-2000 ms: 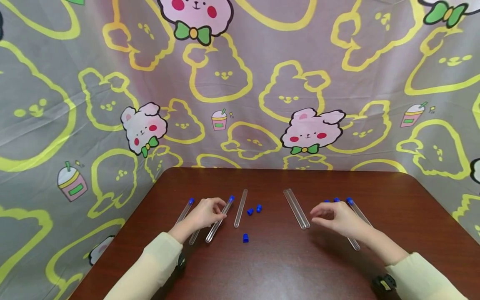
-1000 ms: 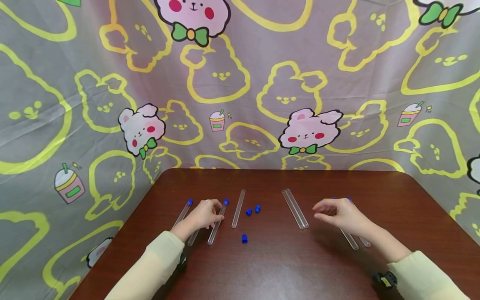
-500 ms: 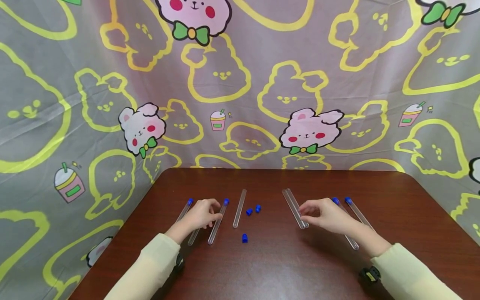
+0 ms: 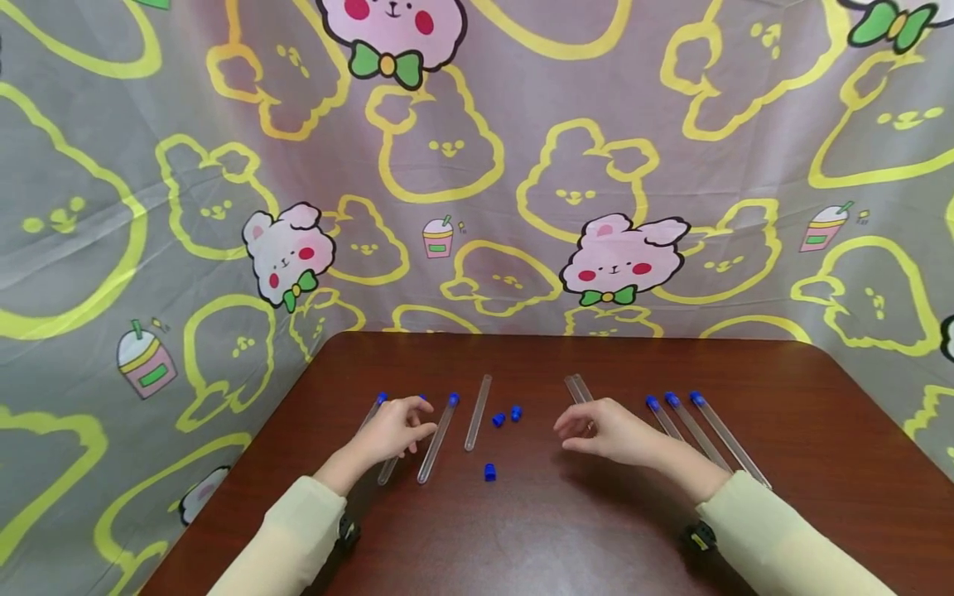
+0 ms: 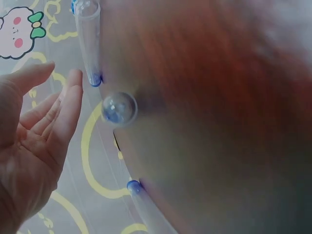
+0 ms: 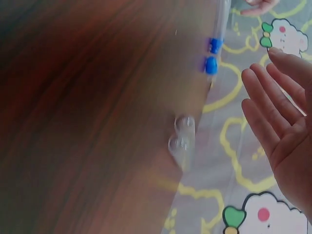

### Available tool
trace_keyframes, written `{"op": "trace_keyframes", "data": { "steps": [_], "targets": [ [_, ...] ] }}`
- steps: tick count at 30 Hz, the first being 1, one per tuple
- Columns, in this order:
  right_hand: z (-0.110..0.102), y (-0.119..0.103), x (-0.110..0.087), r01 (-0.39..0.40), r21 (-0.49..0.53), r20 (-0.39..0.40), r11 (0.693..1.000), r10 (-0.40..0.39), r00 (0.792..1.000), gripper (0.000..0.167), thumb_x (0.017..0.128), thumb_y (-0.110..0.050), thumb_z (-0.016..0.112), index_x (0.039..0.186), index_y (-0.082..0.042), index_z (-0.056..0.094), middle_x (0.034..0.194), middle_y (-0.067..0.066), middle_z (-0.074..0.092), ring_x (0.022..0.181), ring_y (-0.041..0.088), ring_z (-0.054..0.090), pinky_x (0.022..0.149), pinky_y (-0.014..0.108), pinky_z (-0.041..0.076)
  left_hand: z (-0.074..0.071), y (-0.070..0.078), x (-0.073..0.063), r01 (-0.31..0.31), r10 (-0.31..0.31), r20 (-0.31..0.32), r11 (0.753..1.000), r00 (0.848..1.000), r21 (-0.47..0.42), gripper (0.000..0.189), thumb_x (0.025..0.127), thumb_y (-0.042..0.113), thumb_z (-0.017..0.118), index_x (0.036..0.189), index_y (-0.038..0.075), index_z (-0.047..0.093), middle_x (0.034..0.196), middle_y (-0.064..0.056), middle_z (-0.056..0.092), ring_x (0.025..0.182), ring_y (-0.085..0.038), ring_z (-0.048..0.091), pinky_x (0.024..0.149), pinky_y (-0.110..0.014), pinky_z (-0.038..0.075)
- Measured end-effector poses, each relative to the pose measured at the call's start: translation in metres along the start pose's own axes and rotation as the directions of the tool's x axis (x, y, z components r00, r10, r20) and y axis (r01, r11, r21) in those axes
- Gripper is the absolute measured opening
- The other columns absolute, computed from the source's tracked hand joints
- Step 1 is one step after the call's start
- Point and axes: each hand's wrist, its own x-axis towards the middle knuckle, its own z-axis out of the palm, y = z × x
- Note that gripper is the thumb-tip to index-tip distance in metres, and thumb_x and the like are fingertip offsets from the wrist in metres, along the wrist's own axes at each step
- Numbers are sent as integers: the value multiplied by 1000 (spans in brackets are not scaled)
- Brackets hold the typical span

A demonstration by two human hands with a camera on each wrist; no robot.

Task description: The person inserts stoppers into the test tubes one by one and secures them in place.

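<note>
My left hand (image 4: 391, 429) hovers at the left with relaxed, spread fingers, holding nothing. Right beside its fingertips lies a test tube with a blue cap (image 4: 440, 437); two more capped test tubes (image 4: 371, 411) lie partly under that hand. My right hand (image 4: 607, 430), fingers loosely bent around nothing, is over two uncapped test tubes (image 4: 580, 389) lying side by side, and hides their near ends. Their rounded ends (image 6: 181, 141) show in the right wrist view, apart from the fingers (image 6: 263, 97). The left wrist view shows the left palm (image 5: 34, 161) bare.
One uncapped test tube (image 4: 479, 412) lies left of centre. Near it are loose blue caps (image 4: 498, 420), with another blue cap (image 4: 489, 473) closer to me. Three capped test tubes (image 4: 701, 430) lie at the right, partly behind the right forearm. A patterned curtain (image 4: 477, 207) surrounds the brown table (image 4: 537, 530).
My left hand has let go of the capped test tube, now lying on the table, and drawn slightly left. My right hand has moved left from the capped tubes to above the two uncapped ones.
</note>
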Motion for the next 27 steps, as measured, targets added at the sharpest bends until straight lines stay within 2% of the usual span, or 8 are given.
{"op": "trace_keyframes", "data": {
  "steps": [7, 10, 14, 20, 27],
  "targets": [
    [14, -7, 18, 55, -11, 51, 998, -54, 997, 20, 87, -8, 73, 106, -5, 69, 100, 7, 70, 87, 15, 66, 75, 30, 54, -5, -6, -6, -28, 27, -21, 995, 999, -92, 30, 90, 12, 71, 114, -3, 63, 70, -8, 62, 49, -20, 59, 40, -29, 48],
    [19, -9, 25, 96, -22, 64, 995, -95, 993, 20, 86, -7, 74, 105, -4, 69, 100, 7, 70, 86, 13, 66, 75, 30, 54, -7, -11, -9, -11, 9, -21, 992, 1000, -123, 30, 90, 11, 70, 115, -4, 62, 71, -10, 63, 50, -18, 58, 42, -28, 48],
    [25, -11, 33, 110, -26, 89, 994, -107, 990, 20, 87, -8, 73, 106, -4, 69, 101, 6, 69, 83, 6, 64, 74, 29, 53, -11, -15, -12, 15, -17, -18, 993, 1000, -118, 31, 91, 14, 69, 117, -1, 62, 73, -9, 64, 53, -18, 59, 45, -28, 49],
    [36, -14, 44, 66, -53, 143, 996, -58, 988, 23, 87, -11, 73, 110, -9, 70, 102, 0, 67, 83, 1, 62, 76, 30, 51, -19, -19, -16, -4, 0, -42, 997, 999, -81, 29, 90, 15, 71, 115, 0, 63, 72, -4, 64, 54, -19, 60, 46, -29, 50],
    [49, -18, 56, 82, -59, 221, 995, -67, 973, 27, 87, -10, 74, 113, -10, 69, 108, -1, 65, 90, 8, 64, 81, 30, 50, -26, -24, -21, 35, -41, -83, 997, 996, -71, 30, 88, 12, 73, 114, 0, 64, 73, -1, 61, 57, -21, 61, 46, -30, 50]
  ]
}}
